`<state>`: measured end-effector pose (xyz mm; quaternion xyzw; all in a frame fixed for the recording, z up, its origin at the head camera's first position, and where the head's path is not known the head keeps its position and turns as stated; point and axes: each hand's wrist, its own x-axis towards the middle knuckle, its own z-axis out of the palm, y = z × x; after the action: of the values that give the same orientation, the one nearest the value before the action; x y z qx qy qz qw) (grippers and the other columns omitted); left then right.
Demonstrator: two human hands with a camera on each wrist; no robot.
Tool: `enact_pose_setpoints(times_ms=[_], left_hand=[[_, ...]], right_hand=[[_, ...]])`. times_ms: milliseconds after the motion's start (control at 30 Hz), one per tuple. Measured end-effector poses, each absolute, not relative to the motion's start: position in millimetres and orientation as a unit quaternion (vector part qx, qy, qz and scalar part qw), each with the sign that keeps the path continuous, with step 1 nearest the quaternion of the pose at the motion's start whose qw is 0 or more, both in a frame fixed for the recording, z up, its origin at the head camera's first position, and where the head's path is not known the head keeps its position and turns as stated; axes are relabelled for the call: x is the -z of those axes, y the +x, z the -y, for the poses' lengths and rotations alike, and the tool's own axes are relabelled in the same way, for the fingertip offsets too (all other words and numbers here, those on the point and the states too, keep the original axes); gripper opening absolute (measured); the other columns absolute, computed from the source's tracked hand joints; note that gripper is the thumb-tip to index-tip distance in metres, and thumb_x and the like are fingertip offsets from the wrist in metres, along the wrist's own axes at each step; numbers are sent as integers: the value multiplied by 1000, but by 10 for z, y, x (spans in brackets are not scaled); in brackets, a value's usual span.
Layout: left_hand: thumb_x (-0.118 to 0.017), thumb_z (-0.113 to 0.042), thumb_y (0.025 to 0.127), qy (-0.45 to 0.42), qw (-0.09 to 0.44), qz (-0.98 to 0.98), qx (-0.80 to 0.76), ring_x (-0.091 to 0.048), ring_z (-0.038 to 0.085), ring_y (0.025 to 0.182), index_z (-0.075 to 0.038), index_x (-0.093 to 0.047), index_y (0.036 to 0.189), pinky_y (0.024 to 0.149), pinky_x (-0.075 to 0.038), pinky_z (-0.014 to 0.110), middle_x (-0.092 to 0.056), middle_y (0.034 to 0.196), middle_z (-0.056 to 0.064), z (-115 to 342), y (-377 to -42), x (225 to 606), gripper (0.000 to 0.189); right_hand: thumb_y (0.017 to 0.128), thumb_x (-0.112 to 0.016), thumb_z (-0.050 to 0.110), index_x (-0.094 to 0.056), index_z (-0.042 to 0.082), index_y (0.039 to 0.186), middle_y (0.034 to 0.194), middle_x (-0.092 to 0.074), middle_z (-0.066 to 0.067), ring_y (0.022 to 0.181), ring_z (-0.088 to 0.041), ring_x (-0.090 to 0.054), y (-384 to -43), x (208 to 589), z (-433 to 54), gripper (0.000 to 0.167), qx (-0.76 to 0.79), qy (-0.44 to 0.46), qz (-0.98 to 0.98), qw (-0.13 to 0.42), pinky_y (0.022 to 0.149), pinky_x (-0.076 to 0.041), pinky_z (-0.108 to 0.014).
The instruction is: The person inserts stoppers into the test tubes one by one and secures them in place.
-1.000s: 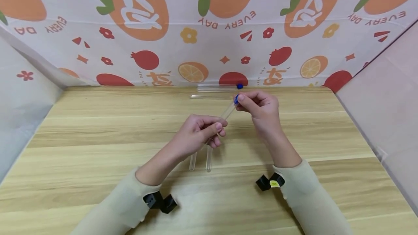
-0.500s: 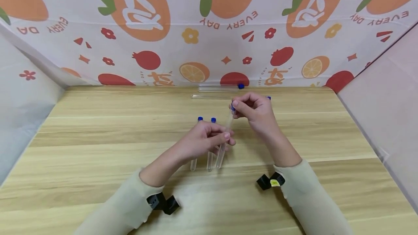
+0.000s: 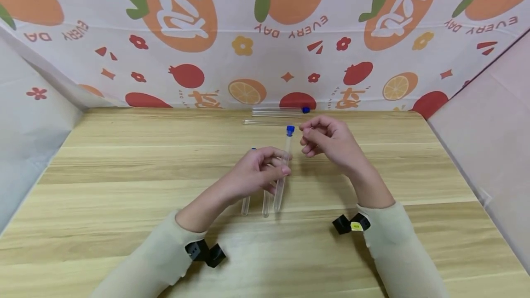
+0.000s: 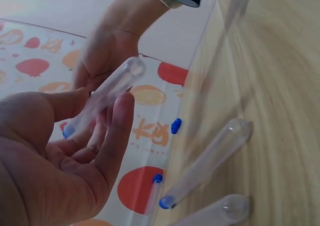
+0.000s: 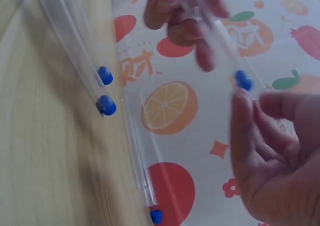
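Note:
My left hand pinches a clear test tube between thumb and fingers, above the table. A blue cap sits on the tube's far end. Just right of that cap is my right hand, fingers loosely bent and nothing between them. In the right wrist view its fingertips are right at the blue cap. Two more blue-capped tubes lie side by side below the left hand: one left tube and one right tube. The left hand covers much of both.
Along the table's back edge lie several clear tubes, with a blue cap at their right end. A small blue cap on the table shows in the left wrist view. A fruit-patterned cloth hangs behind the wooden table.
The held tube has swung from slanting toward the right to nearly upright in the view. My right hand has let go of its blue cap and drawn slightly right.

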<state>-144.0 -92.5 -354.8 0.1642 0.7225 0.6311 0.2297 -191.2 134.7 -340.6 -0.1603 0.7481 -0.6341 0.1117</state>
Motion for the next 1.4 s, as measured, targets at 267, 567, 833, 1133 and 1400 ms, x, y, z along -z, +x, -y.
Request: enact_pose_setpoints(times_ms=[267,567,833,1133,1400], left_hand=[[-60,-9,100,148,223,-721,-640,-68,21,79,-4,-46,143,72,-62,44,-62,117,28,947,-1485,3629,46],[-56,-8,101,136,269,-695,-652,-68,34,98,-8,-30,155,82,-61,45,-57,126,21,947,-1509,3696,60],[-54,-9,102,142,326,-693,-628,-63,38,115,-5,-20,158,88,-59,45,-52,138,23,951,-1530,3726,66],[-52,-13,104,149,362,-684,-616,-58,41,121,-6,-17,159,89,-58,46,-46,144,27,939,-1523,3724,65],[-53,-14,104,155,363,-692,-605,-58,40,120,-7,-20,159,87,-59,46,-44,145,28,930,-1505,3725,64]], right_hand=[[101,-56,12,-56,4,133,99,-72,-22,80,-28,-73,-1930,3452,-1300,33,597,-154,-731,293,80,-60,-46],[101,-54,6,-51,5,137,106,-71,-21,84,-32,-73,-2030,3617,-1305,36,583,-150,-727,330,79,-61,-45],[101,-55,8,-50,4,131,99,-71,-21,75,-25,-72,-2073,3759,-1297,31,548,-133,-750,347,69,-62,-36],[101,-55,10,-48,1,132,94,-70,-20,71,-24,-72,-2062,3814,-1283,33,517,-117,-765,366,65,-62,-35],[101,-56,12,-49,2,131,86,-70,-19,68,-22,-70,-2043,3823,-1250,33,499,-113,-774,372,64,-62,-35]])
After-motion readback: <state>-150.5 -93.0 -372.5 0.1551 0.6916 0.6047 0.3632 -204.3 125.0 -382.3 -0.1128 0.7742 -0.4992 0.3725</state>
